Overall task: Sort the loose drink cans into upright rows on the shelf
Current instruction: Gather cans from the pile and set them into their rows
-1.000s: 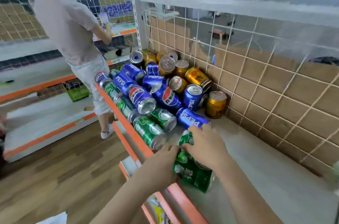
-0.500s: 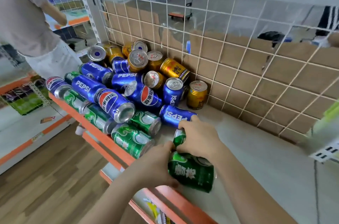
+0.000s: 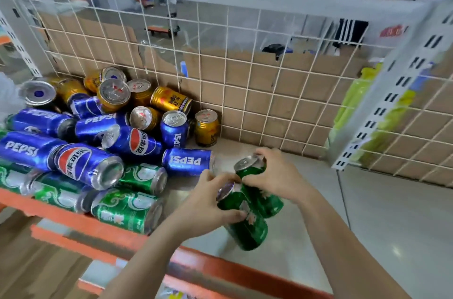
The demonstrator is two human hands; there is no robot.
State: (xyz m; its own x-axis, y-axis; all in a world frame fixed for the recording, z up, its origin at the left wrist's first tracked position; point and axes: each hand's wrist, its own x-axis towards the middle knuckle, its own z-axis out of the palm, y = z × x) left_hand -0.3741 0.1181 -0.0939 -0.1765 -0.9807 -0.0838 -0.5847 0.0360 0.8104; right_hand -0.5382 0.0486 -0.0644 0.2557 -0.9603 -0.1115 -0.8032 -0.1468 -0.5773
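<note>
Near the front edge of the shelf [image 3: 367,213], about midway along it, both hands are busy with two green cans. The left hand [image 3: 203,203] curls fingers and thumb round the nearer green can [image 3: 247,230], which leans with its silver top toward the heap and its base down by the orange front lip [image 3: 220,267]. The right hand [image 3: 277,176] wraps over the upper part of the farther green can [image 3: 268,204], which is also tilted, with its top pointing toward the back edge. The two cans touch side by side, and the two hands come together where the cans touch.

The left end of the shelf carries the loose heap [image 3: 85,151]. Green cans lie along the front edge, blue Pepsi cans are stacked on and behind them, and gold cans [image 3: 114,95] sit toward the back left corner. One lying Pepsi can [image 3: 187,161] rests on its side just beside the hands. An upright blue can [image 3: 174,128] and an upright gold can [image 3: 206,127] stand at the heap's right side, the gold one near the wire grid [image 3: 245,78] along the back edge. Brown cardboard [image 3: 269,107] stands behind the grid.
</note>
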